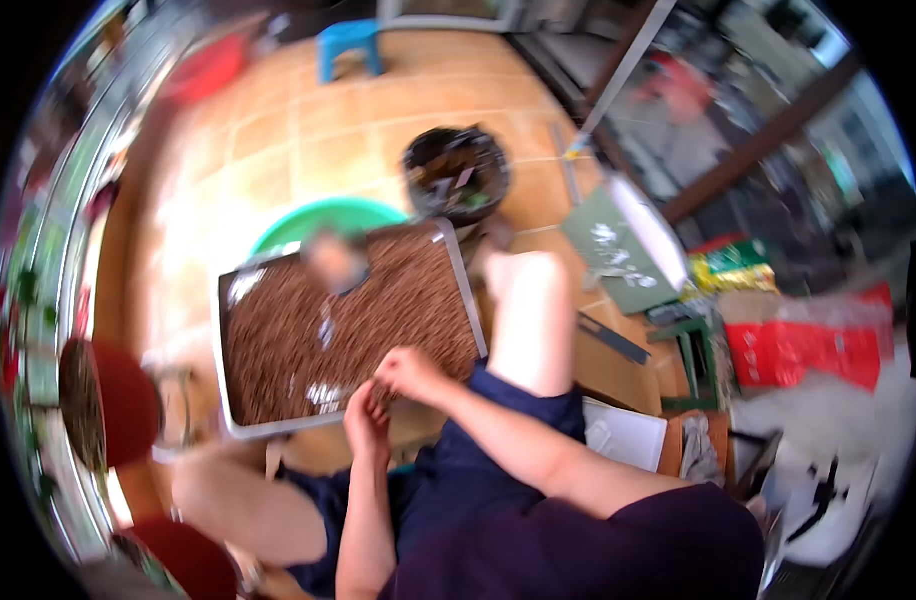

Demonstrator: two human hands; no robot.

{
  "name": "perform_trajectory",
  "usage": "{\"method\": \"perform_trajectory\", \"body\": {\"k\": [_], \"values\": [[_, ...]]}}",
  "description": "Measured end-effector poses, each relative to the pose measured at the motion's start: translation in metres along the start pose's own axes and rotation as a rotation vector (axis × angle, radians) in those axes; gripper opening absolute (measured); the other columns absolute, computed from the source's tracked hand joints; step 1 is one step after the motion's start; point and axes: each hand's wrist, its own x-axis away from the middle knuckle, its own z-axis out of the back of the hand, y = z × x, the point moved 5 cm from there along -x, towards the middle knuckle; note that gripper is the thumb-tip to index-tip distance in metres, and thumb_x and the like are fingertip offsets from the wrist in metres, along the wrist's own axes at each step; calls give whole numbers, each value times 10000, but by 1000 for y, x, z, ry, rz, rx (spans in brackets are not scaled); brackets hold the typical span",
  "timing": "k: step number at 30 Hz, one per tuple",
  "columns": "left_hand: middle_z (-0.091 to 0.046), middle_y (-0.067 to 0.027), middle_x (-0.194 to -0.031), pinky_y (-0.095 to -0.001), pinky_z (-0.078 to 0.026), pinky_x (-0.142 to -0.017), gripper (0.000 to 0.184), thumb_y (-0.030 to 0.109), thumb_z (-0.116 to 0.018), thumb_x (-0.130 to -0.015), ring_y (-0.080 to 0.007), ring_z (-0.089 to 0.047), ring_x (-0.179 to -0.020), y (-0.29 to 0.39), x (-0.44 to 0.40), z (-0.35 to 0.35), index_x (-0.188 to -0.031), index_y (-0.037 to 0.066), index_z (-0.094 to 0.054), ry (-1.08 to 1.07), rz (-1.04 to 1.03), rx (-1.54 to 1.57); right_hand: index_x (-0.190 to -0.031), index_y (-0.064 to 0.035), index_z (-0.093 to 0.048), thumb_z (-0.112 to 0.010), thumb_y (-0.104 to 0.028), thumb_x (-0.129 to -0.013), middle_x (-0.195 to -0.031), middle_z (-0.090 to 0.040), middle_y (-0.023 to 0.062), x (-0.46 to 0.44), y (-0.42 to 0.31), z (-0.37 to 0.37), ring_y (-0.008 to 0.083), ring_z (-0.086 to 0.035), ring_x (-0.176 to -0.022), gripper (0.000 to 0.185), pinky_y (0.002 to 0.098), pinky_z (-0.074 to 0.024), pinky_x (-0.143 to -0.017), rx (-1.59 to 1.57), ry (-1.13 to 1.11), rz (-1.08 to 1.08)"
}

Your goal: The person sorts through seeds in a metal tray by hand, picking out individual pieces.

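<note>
A large white-rimmed tray (475, 300) full of brown granular material lies before my knees. Over its near edge my left hand (366, 422) and my right hand (410, 374) meet, fingers closed together around something small and brownish that I cannot make out. A blurred round object (335, 262) rests at the tray's far side. Small shiny pieces (326, 328) lie on the brown material. Behind the tray shows the rim of a green basin (328, 212).
A black-lined bin (456, 175) stands beyond the tray. Further off is a blue stool (349, 48). Red pots (128, 405) line the left side. At the right lie a green board (618, 245), a red bag (813, 340) and a green frame (696, 365).
</note>
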Motion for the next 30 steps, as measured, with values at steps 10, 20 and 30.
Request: {"method": "perform_trajectory", "body": {"k": [10,20,30], "values": [[-648,-111,-1142,-363,-499,-931,328,297,-562,-1013,-220,-628,-1072,14,-5,0,-1174,14,-605,-187,-205,-127,-764,-55,-594,-635,-149,-777,-792,-638,155,18,-44,-25,365,-635,-789,104,485,-487,-680,193,114,295],[-616,-120,-1263,-373,-474,-1007,373,283,-552,-1016,-230,-596,-1162,18,-10,12,-1269,10,-572,-181,-182,-151,-748,-57,-547,-636,-130,-794,-807,-615,149,27,-57,-26,366,-619,-782,124,482,-465,-665,107,119,307],[-686,-114,-1065,-303,-537,-843,260,191,-570,-1016,-187,-657,-946,26,-29,31,-1159,-12,-647,-56,-411,-388,-749,-67,-531,-654,-237,-767,-710,-610,102,21,-48,-24,315,-625,-681,211,447,-450,-578,15,181,208]]}}
